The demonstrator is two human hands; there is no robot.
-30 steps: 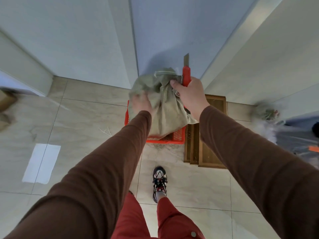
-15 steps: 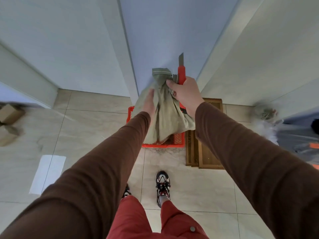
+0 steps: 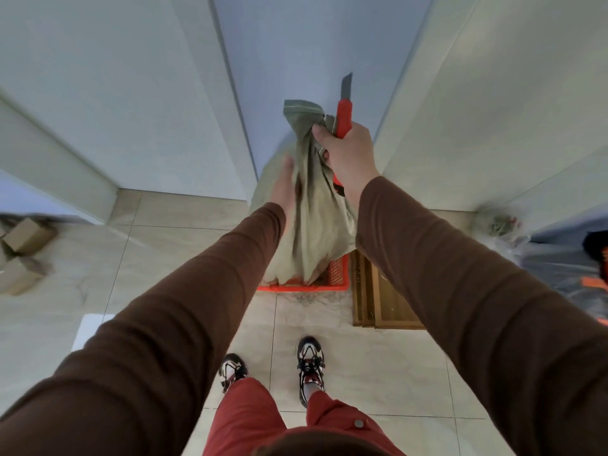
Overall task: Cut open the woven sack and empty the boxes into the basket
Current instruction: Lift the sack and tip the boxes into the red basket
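Note:
A grey-green woven sack (image 3: 312, 225) hangs upside down over the red plastic basket (image 3: 329, 284) on the floor, its open end down inside the basket. My right hand (image 3: 348, 153) grips the bunched top of the sack together with a red utility knife (image 3: 343, 118), blade pointing up. My left hand (image 3: 284, 182) lies flat against the sack's left side with straight fingers, blurred by motion. The boxes inside the basket are hidden by the sack.
A wooden frame (image 3: 378, 297) lies on the floor right of the basket. Cardboard boxes (image 3: 23, 251) sit at the far left. A heap of plastic sheeting (image 3: 559, 258) lies at the right. Walls and a corner stand just behind the basket. My feet (image 3: 309, 363) are just before it.
The sack has been lifted higher and hangs longer and narrower. My left hand let go of the bunched cloth and slid down its side with straight fingers.

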